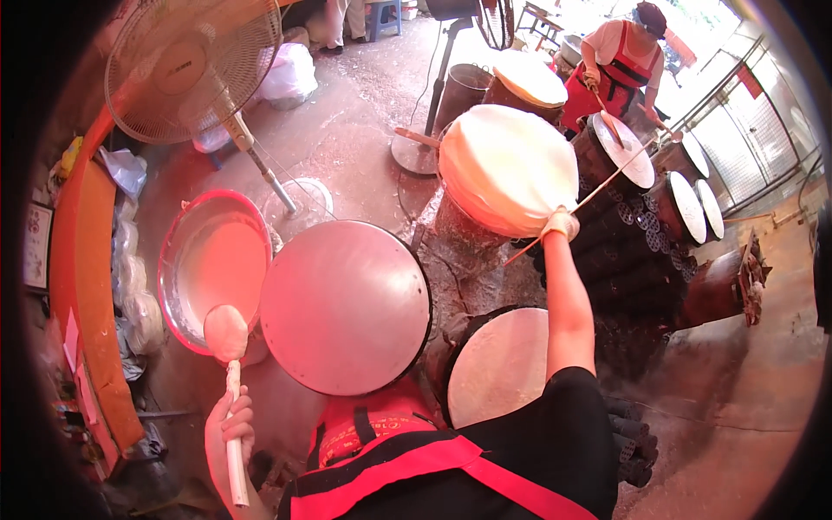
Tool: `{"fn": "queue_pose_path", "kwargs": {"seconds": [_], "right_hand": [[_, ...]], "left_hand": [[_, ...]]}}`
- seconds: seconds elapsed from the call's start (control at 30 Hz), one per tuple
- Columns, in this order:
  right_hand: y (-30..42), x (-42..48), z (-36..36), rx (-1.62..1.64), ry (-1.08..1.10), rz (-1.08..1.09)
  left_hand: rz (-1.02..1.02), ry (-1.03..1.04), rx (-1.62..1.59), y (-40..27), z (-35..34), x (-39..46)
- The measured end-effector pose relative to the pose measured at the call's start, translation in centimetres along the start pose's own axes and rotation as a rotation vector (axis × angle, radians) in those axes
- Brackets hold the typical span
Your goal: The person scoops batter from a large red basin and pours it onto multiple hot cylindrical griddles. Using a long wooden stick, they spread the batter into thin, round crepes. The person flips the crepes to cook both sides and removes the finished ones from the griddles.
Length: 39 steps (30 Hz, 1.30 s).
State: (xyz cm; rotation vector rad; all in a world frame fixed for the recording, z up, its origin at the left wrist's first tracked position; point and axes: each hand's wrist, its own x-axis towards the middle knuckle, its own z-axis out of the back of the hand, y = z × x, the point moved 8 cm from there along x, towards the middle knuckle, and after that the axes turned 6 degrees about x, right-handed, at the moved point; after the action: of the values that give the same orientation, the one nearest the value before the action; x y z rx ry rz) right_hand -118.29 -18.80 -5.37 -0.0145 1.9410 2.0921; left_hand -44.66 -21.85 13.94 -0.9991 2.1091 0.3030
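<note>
My left hand [231, 422] grips the pale handle of a ladle [226, 333], whose round bowl is over the near rim of a pink-edged basin [168, 286] of pale batter [224, 260]. My right hand [562, 224], in a light glove, reaches forward around a long thin stick [608, 181], right at the edge of a tall round stack of thin pancakes [510, 169]. A bare round griddle [344, 305] lies between my arms. Beneath my right arm, a second griddle [500, 370] carries a pale sheet; my sleeve hides part of it.
A pedestal fan [188, 71] stands at the far left, another fan stand [448, 71] farther back. Several coal briquettes [640, 227] are piled at right. Beyond them a co-worker [617, 71] in a red apron tends griddles [627, 153] with tools. An orange counter [91, 260] edges the left.
</note>
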Motion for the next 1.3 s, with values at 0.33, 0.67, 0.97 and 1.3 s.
{"fn": "queue_pose_path", "kwargs": {"seconds": [0.33,0.67,0.97,1.3], "right_hand": [[-1.3,-5.2,1.8,0.247,0.092,0.149],[1.2,-35.6,5.8,-0.509,1.582,0.746],[7.8,-51.1,3.7,-1.513,1.132,1.77],[6.9,-51.2,15.2,-0.598,0.93,0.443]], "left_hand": [[0.005,0.008,-0.028,0.8,-1.7,0.4],[0.236,0.133,0.068,-6.7,1.2,3.1],[0.22,0.121,0.626,-17.6,4.1,6.5],[0.094,0.181,1.271,-18.3,0.2,8.7]]}}
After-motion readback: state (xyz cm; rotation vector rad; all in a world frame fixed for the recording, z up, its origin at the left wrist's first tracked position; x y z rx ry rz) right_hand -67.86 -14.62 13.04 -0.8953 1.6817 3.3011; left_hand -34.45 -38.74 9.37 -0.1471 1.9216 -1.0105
